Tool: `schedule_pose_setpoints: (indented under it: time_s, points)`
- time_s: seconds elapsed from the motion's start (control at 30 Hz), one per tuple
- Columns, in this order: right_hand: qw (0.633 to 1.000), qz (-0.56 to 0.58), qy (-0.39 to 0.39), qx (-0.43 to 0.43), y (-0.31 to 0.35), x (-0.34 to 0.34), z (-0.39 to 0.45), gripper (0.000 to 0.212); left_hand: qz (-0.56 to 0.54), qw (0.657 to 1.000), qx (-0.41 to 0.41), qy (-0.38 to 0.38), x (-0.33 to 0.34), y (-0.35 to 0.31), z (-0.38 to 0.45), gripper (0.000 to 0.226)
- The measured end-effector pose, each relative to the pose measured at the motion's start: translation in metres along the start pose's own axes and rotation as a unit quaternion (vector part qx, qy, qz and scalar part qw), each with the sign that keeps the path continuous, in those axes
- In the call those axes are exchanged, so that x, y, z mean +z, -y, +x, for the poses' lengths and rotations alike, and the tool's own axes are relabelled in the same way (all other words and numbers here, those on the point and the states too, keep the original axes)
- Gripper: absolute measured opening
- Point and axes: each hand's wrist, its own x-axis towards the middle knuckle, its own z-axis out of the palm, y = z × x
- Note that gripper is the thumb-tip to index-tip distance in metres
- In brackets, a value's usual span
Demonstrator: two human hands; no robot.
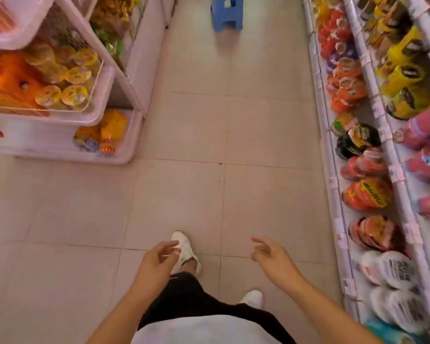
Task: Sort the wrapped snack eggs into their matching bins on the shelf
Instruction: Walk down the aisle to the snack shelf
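The wrapped snack eggs cannot be picked out with certainty; the nearest candidates are the small round yellow-topped packs (72, 88) lying in a white plastic bin (104, 95) on the rack at upper left, but the blur keeps them from being told for sure. That bin sits on a white tiered rack (124, 78), with orange packets (10, 78) heaped in the same bin beside the round packs, another white bin (23, 28) on the tier above, and yellow and orange bags (107, 132) standing in the lowest tray near the floor. Both hands are well apart from these bins and hold nothing. The left hand (157, 261) hangs low in the middle of the view over the floor, its grip loosely curled with thumb and fingers near one another but closed on nothing. The right hand (273, 256) is beside it, a gap between them, its grip also relaxed, fingers slightly bent and parted, empty. Below the hands are a white shoe (184, 247) stepped forward, a second white shoe (253, 297) further back, black shorts (189, 299) and a light shirt (209, 328). The beige tiled floor (196, 145) runs up the aisle to a blue plastic stool (227, 13) at the far end. Along the right side a long shelf (397, 184) carries rows of bowl noodles and packets in red, orange, black, yellow, pink and white, with price tags on its rails.
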Motion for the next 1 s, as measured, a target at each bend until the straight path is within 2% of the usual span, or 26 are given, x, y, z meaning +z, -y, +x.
schedule_pose_setpoints:
  time_s: [0.2,0.4,0.53,0.7,1.0]
  points:
    - [1.0,-0.024,-0.001,-0.006,0.075,-0.005,0.061,0.037,-0.005,0.999,-0.031,0.028,-0.035,-0.041,0.089,0.019]
    - [0.999,-0.007,-0.017,-0.029,0.17,-0.018,0.122,0.037,-0.002,0.998,-0.001,0.068,-0.075,-0.129,0.182,0.019]
    - [0.999,0.015,-0.028,-0.031,0.215,-0.039,0.178,0.039,0.009,0.998,0.014,0.061,-0.079,-0.186,0.246,0.021]
    - [0.999,0.028,-0.004,-0.025,0.264,-0.092,0.274,0.037,0.034,0.999,0.009,0.041,-0.054,-0.26,0.332,0.02]
    - [0.999,-0.015,0.01,-0.04,0.382,-0.207,0.418,0.035,-0.008,1.0,0.0,-0.002,-0.023,-0.4,0.458,0.021]
